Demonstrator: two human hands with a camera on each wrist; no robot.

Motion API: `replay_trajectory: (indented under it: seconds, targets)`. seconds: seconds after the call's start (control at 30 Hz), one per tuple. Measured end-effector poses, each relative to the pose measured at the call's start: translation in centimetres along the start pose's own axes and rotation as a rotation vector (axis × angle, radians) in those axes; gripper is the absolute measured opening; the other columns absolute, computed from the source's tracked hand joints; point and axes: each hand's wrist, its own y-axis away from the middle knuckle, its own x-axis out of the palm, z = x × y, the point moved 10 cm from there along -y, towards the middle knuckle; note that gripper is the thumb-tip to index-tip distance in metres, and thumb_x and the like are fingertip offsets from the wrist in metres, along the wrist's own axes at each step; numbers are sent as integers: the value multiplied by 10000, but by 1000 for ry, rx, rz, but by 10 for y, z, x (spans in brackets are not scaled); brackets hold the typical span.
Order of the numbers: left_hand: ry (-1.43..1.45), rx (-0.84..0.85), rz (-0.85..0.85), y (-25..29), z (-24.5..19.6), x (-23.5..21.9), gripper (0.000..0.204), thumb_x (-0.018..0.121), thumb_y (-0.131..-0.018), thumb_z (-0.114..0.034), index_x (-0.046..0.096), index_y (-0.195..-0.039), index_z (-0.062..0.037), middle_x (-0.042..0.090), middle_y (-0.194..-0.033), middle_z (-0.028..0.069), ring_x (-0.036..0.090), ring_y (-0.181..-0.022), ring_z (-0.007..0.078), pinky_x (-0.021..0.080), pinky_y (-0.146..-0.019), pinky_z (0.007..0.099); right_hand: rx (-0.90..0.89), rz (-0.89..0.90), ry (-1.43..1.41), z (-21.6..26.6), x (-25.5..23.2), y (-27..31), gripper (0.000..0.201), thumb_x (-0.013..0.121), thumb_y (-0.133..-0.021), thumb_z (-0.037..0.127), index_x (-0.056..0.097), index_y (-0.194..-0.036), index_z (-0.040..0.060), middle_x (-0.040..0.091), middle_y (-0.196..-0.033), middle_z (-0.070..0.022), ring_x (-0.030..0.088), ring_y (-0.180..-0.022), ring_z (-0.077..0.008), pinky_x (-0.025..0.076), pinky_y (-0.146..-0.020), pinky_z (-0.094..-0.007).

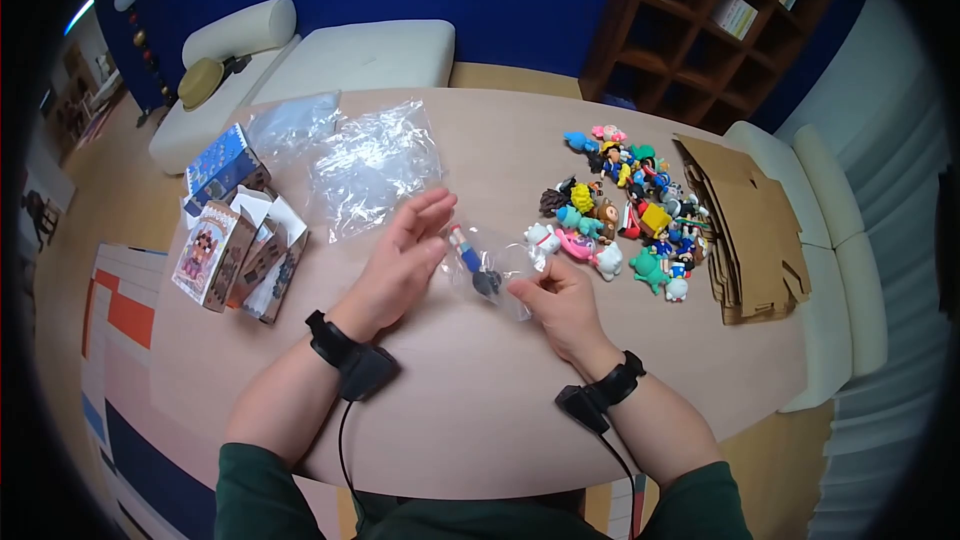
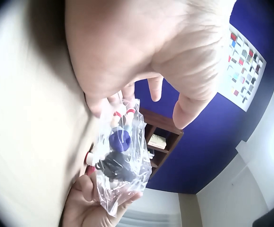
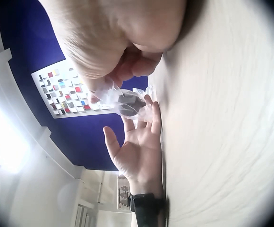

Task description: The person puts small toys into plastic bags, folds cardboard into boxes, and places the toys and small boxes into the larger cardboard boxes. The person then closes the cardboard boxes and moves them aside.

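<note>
A small toy figure (image 1: 471,262) with a dark head, blue clothes and red-and-white feet lies inside a clear plastic bag (image 2: 109,196). My right hand (image 1: 562,305) pinches the bag's edge between thumb and curled fingers, at the end by the dark head. On the other side is my left hand (image 1: 398,265), its fingers extended and thumb apart, palm turned toward the bag. In the left wrist view its fingertips reach the bag's far end by the figure's feet. Seen from the right wrist, the left palm (image 3: 139,153) faces up beside the bag.
Several toy figures (image 1: 603,210) crowd the table's right side, beside flattened cardboard (image 1: 750,225). Opened printed boxes (image 1: 213,250) stand at the left. Crumpled clear plastic bags (image 1: 375,165) lie behind my left hand. A white sofa (image 1: 365,55) is beyond the table (image 1: 460,400).
</note>
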Motion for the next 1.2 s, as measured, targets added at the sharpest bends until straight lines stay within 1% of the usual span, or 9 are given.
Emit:
replay_trajectory:
  seconds: [0.13,0.17,0.3,0.5,0.57,0.67,0.8,0.97,1.2]
  targets:
    - [-688,91,200,8,9,36,518,755,-875,-108,593,-1367,-104,281,-1616,118,330,-1464,254,298,-1184,407,-38,93,104,0,8,4,191,748,-937,148,623,-816,68,586,-752,61,474,-672,-17,360,-587,-199]
    - [-761,130,159,10,-1,43,352,783,-854,-92,698,-1195,-73,326,-1602,127,354,-1447,247,327,-1157,392,-63,121,101,2,11,4,188,744,-941,159,627,-824,71,585,-754,63,471,-673,-16,358,-587,-198]
    - [-582,75,118,7,11,23,143,704,-925,-54,710,-1068,-46,410,-1555,143,459,-1358,220,392,-1106,368,-66,100,131,2,7,5,195,743,-945,181,628,-831,71,578,-715,64,492,-667,-19,371,-590,-196]
    - [-364,21,4,7,16,8,97,683,-944,-51,703,-1039,-43,419,-1528,127,494,-1289,160,434,-1039,323,-28,-61,-82,10,4,6,96,657,-973,64,625,-887,36,606,-1111,-46,571,-800,-49,471,-658,-210]
    - [-388,48,-4,6,17,8,100,687,-943,-57,703,-1041,-42,425,-1516,124,487,-1297,159,430,-1045,325,-253,-33,57,32,9,9,40,618,-965,1,628,-929,17,524,-1275,-73,580,-876,-62,489,-709,-200]
    - [-473,71,-29,7,13,9,173,715,-926,-84,702,-1095,-50,439,-1489,123,481,-1312,182,418,-1065,332,-262,152,334,19,13,9,70,609,-943,-30,646,-987,10,528,-1250,-74,590,-912,-69,488,-748,-200]
    - [-775,98,5,6,9,14,346,761,-879,-130,687,-1215,-97,443,-1489,141,459,-1346,266,398,-1105,378,-157,160,256,7,12,6,182,587,-916,-62,675,-1058,11,536,-1186,-63,569,-908,-88,467,-763,-218]
    - [-1073,121,179,13,4,35,548,754,-773,-128,656,-1312,-128,423,-1528,175,356,-1388,372,418,-1095,384,-291,141,545,19,10,10,247,572,-904,-59,742,-1060,29,527,-1052,-48,506,-900,-135,425,-745,-235]
    - [-1120,137,129,14,5,32,425,794,-789,-167,696,-1197,-95,623,-1183,111,491,-1117,293,490,-918,347,-227,108,521,26,15,12,206,682,-875,12,757,-1062,56,537,-1146,-89,563,-1051,-193,479,-872,-280]
